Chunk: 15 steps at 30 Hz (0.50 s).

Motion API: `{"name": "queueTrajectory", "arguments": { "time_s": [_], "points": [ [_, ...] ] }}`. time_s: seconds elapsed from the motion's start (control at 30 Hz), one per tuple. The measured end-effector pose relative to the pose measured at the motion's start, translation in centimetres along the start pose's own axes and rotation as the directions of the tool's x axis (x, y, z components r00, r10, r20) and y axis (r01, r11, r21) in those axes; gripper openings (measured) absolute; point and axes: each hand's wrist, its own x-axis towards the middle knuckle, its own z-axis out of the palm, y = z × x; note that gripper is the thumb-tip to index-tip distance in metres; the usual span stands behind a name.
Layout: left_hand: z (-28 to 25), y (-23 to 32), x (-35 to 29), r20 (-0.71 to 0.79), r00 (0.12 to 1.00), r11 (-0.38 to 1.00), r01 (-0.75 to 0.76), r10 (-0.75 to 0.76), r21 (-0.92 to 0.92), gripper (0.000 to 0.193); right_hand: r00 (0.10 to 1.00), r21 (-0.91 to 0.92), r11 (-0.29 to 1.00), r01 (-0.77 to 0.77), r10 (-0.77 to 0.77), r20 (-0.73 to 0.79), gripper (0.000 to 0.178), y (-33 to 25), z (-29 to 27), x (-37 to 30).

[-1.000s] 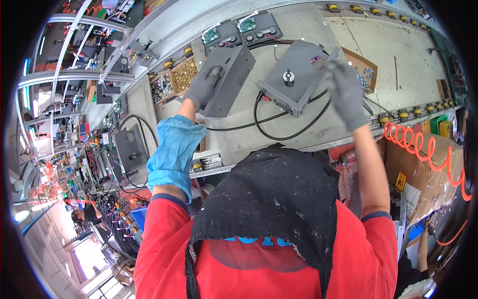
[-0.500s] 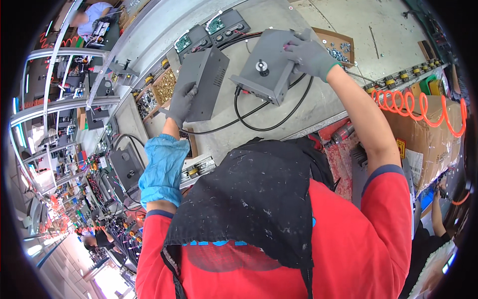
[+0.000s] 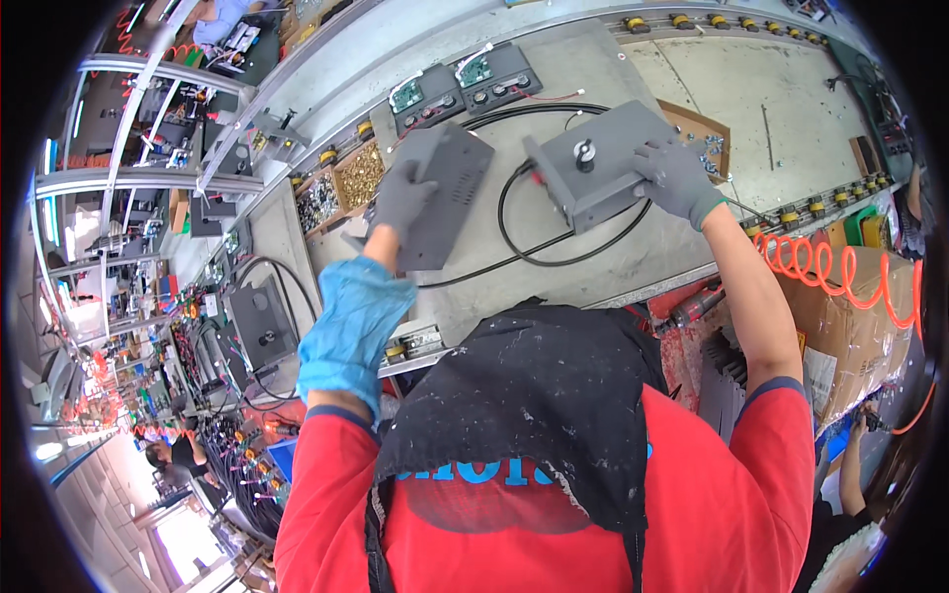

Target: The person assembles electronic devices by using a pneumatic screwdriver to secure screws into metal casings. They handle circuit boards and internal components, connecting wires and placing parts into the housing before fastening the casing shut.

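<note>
My left hand (image 3: 403, 203), in a grey glove, is closed on a dark grey sheet-metal cover (image 3: 450, 183) with vent slots, held tilted over the bench and slightly blurred. To its right is a grey metal box (image 3: 603, 148) with a black knob and pale cap on its face and a flange along one side. My right hand (image 3: 677, 178), also gloved, grips the box's right edge, fingers over the top. A black cable (image 3: 504, 222) leaves the box beside a small red part and loops on the bench. The cover and the box are apart.
Two dark panels with green circuit boards (image 3: 474, 69) lie behind. Cardboard trays hold brass-coloured fasteners (image 3: 361, 178) and silver fasteners (image 3: 712, 148). A power tool (image 3: 697, 306) lies by the bench's front edge. An orange coiled hose (image 3: 840, 282) hangs at right, before a carton (image 3: 855, 316).
The box has turned in my right hand, its flanged side now facing more to the left. My left hand has tilted the cover. The whole view has shifted a little.
</note>
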Motion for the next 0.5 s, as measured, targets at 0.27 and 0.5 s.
{"name": "queueTrajectory", "arguments": {
  "time_s": [0.27, 0.5],
  "points": [
    [1.8, -1.0, -12.8, -0.247, 0.847, 0.882, -0.445, 0.471, 0.154, 0.029, 0.855, -0.068, 0.856, -0.513, 0.501, -0.135, 0.020, -3.6, 3.3, -0.4],
    [5.6, -4.0, -15.0, 0.111, 0.719, 0.668, -0.683, 0.686, 0.295, 0.019, 0.829, 0.139, 0.819, -0.557, 0.558, 0.030, 0.024, -9.1, 6.9, 2.3]
  ]
}}
